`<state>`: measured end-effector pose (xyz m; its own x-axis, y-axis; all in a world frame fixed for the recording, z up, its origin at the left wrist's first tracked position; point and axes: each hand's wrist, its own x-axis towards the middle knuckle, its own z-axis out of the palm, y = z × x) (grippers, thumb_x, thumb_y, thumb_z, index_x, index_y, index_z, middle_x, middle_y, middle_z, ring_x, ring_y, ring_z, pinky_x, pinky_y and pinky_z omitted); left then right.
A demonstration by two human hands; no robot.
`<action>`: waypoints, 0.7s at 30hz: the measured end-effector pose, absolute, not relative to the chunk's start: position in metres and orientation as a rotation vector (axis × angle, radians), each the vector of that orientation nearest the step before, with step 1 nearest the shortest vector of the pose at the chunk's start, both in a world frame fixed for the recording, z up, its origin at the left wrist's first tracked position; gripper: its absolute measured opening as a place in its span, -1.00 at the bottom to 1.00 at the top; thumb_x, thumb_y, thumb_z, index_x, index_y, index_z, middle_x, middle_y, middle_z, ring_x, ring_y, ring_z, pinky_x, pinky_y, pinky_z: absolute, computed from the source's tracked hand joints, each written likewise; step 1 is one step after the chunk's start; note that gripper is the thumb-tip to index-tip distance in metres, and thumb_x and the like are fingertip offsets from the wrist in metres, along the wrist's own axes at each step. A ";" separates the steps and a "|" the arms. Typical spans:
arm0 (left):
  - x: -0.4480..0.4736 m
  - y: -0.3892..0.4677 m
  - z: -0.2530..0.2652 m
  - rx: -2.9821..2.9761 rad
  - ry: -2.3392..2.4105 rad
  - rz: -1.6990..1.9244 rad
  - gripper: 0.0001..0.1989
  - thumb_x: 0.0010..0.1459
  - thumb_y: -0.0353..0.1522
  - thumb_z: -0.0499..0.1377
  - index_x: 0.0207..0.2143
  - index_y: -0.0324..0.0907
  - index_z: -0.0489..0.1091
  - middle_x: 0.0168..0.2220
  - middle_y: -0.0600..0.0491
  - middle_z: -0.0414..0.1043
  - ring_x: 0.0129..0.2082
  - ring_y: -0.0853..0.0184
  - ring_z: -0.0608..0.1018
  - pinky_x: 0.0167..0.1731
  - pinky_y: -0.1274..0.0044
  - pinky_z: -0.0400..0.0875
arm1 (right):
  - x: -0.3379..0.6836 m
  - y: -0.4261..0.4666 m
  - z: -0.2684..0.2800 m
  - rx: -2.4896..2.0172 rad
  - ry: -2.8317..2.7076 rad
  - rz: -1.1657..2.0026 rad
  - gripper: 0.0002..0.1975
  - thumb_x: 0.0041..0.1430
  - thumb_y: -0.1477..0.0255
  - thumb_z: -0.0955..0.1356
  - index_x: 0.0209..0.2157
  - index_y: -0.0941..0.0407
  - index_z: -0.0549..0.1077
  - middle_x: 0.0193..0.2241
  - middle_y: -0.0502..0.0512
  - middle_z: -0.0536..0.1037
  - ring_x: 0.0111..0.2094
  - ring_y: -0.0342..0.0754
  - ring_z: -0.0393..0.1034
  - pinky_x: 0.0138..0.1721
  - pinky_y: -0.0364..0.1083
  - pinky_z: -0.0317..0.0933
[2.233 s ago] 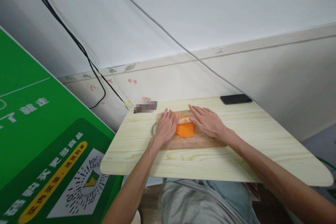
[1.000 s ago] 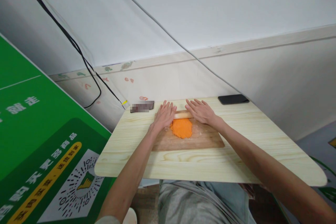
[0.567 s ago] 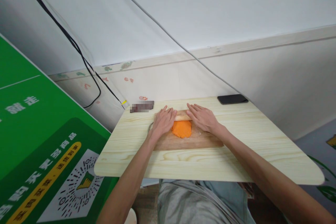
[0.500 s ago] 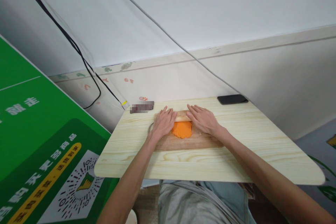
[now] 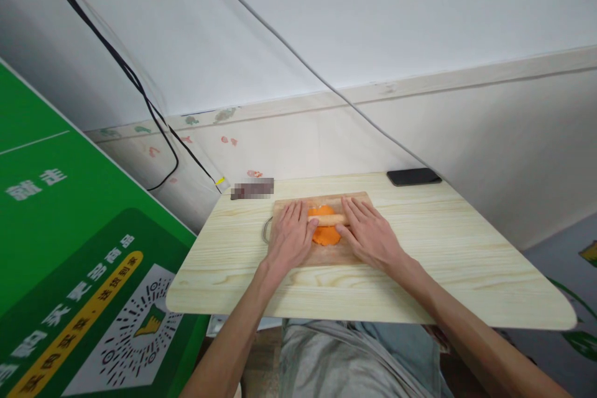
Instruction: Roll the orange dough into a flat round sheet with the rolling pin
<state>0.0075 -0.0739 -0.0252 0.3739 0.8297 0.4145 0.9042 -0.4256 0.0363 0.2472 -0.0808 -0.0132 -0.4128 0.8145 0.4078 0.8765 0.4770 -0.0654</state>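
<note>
A wooden rolling pin [image 5: 328, 220] lies crosswise over the middle of a flattened piece of orange dough [image 5: 326, 236], which shows above and below it. Both rest on a wooden board [image 5: 321, 256] with a metal handle on its left side. My left hand [image 5: 291, 233] lies flat over the pin's left end, fingers stretched forward. Over the right end my right hand [image 5: 370, 230] is also flat, its fingers extended and thumb toward the dough. The palms cover the pin's ends.
The pale wood-grain table [image 5: 448, 261] meets the wall at the back. A black phone [image 5: 414, 176] lies at the back right, and a blurred dark object [image 5: 252, 188] at the back left. A green printed panel [image 5: 93, 261] stands left; cables [image 5: 135, 74] hang nearby.
Both hands and the rolling pin have come back toward me, from the dough's far edge to its middle. Orange dough now shows beyond the pin.
</note>
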 end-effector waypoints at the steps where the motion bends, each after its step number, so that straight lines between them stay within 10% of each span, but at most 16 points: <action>1: 0.008 -0.078 -0.025 -2.429 -1.557 -0.568 -0.36 0.58 -0.16 -0.23 0.38 -0.43 0.27 0.38 -0.32 0.36 0.42 0.03 0.38 0.42 0.14 0.25 | 0.247 -0.085 -0.014 -1.407 -2.343 -0.234 -0.21 0.56 0.07 0.07 0.41 0.47 0.26 0.35 0.51 0.40 0.41 0.28 0.27 0.43 0.21 0.10; 11: 0.005 -0.129 -0.032 -2.430 -1.498 -0.611 -0.37 0.55 -0.20 -0.09 0.49 -0.39 0.07 0.46 -0.35 0.22 0.48 -0.01 0.28 0.43 0.08 0.26 | 0.252 -0.136 -0.023 -1.326 -2.331 -0.282 -0.19 0.54 0.07 0.18 0.54 0.33 0.00 0.47 0.42 0.21 0.47 0.29 0.13 0.42 0.27 0.12; 21: 0.005 -0.089 -0.027 -2.473 -1.568 -0.593 -0.37 0.57 -0.20 -0.20 0.45 -0.44 0.15 0.45 -0.35 0.22 0.52 0.06 0.22 0.47 0.14 0.19 | 0.253 -0.087 -0.016 -1.331 -2.392 -0.252 -0.29 0.58 0.17 0.05 0.44 0.44 0.22 0.38 0.50 0.36 0.44 0.22 0.21 0.46 0.20 0.07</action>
<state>0.0046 -0.0885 -0.0275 0.3739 0.8333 0.4072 0.8943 -0.4403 0.0800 0.2525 -0.0874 -0.0159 -0.4726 0.7754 0.4187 0.8458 0.5326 -0.0317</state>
